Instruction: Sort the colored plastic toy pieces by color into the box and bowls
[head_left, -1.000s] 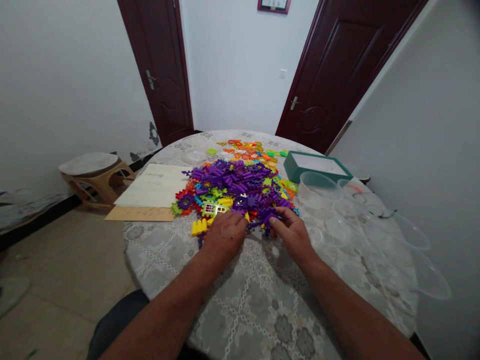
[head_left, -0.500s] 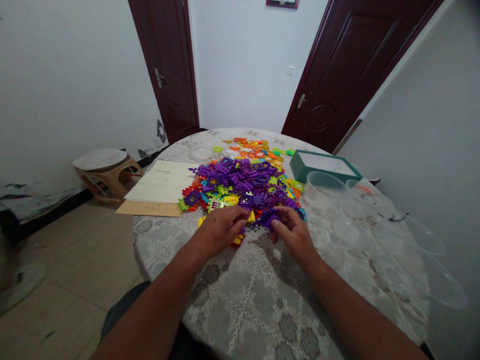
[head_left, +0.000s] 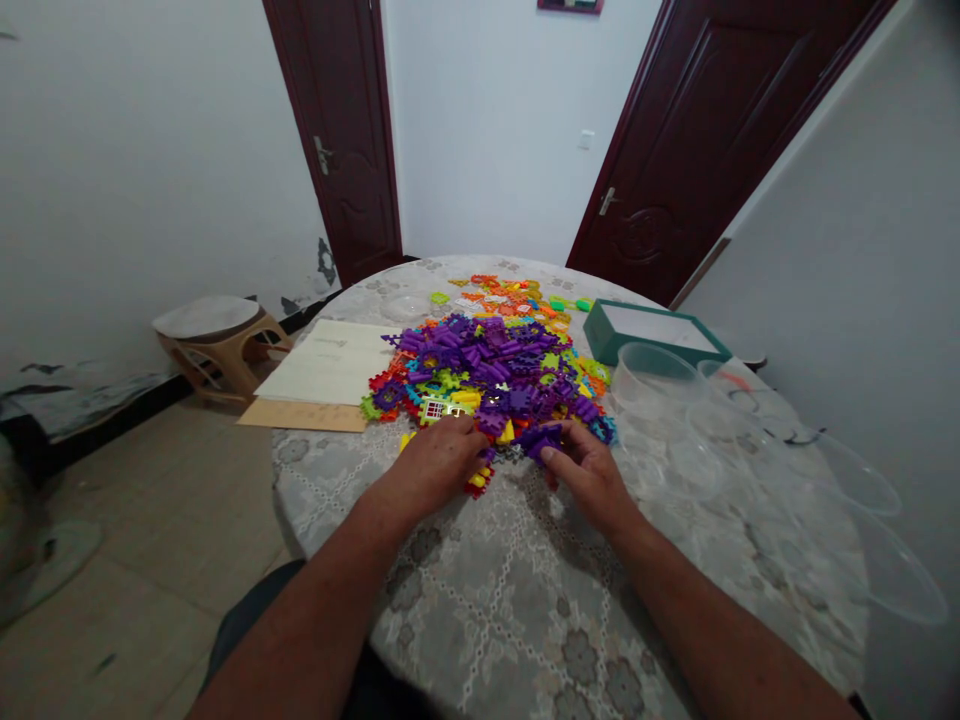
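Observation:
A heap of plastic building blocks [head_left: 491, 350], mostly purple with toothed edges, lies in front of me. My right hand [head_left: 592, 470] pinches a dark purple block [head_left: 538, 442] between thumb and fingers, at the heap's near right edge. My left hand [head_left: 444, 458] is at the near left edge of the heap, with its fingers curled down around a small purple block [head_left: 487, 456] that is mostly hidden. Close to the left fingers are a pale window-shaped piece [head_left: 435, 409] and a red-and-yellow piece [head_left: 478, 482].
Clear plastic tubs [head_left: 660, 375] and lids stand at the right, in front of a green-edged box [head_left: 652, 330]. White paper [head_left: 330, 360] over a brown sheet [head_left: 300, 416] lies at the left. A patterned cloth [head_left: 502, 600] covers the round table. A stool [head_left: 217, 340] stands beyond it.
My left hand has turned slightly palm-down, its fingers curling lower beside the heap. The right hand still holds the purple block in nearly the same place. The view has shifted slightly.

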